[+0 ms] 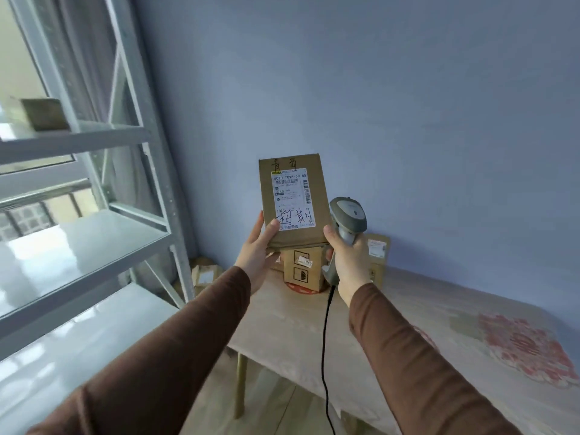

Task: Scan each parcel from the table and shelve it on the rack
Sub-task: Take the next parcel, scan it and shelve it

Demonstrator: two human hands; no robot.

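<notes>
Parcel (293, 199) gripped upright in my left hand (257, 246), scanner (346, 224) clenched in my right hand (346, 259); scan pending. Two boxes (303, 268) remain on far desk (408, 324); rack (94, 233) left.

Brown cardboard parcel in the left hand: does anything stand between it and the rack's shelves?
Nothing visible does. The brown cardboard parcel, held upright in the left hand, has open air leftward to the grey metal rack, whose nearest glossy shelf shows bare surface.
</notes>
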